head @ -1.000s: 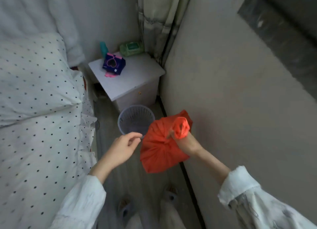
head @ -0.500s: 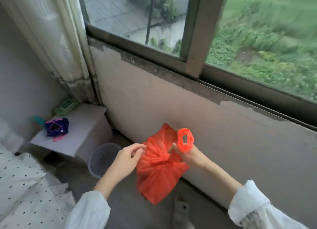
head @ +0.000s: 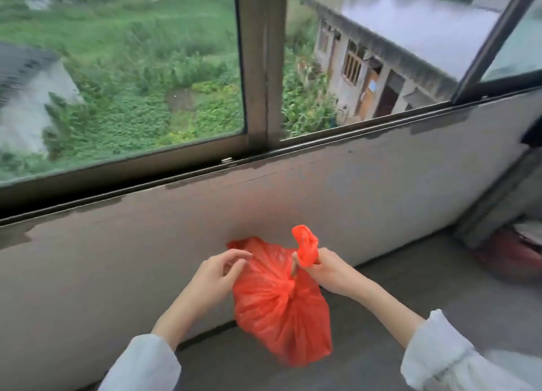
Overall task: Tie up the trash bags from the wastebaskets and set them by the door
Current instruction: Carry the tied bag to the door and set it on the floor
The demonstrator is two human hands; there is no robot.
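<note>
Red plastic trash bag [head: 281, 308] hanging in mid-air at 6 o'clock of the view, clear of the grey floor [head: 410, 296], gathered to a puckered neck near its top and bulging below. Right hand [head: 325, 269] at about 5 o'clock, fingers curled around the twisted red handle loop [head: 305, 244] that sticks up above the fist, carrying the bag's weight. Left hand [head: 217, 276] at about 7 o'clock, just beside the bag's upper left edge, fingers loosely bent and spread, fingertips close to or brushing the plastic; actual contact hard to tell, nothing clasped. Both wrists in pale sleeves [head: 434, 358] entering from the bottom corners. Behind the bag, a grey wall [head: 146, 244] with chipped paint along its top, under a brown-framed sliding window [head: 258, 68] filling 10 to 2 o'clock. Through the glass, green vegetation [head: 140, 68] at 11 o'clock and a weathered concrete building [head: 381, 62] at 1 o'clock. Blurred reddish object [head: 513, 250] on the floor at 3 o'clock.
</note>
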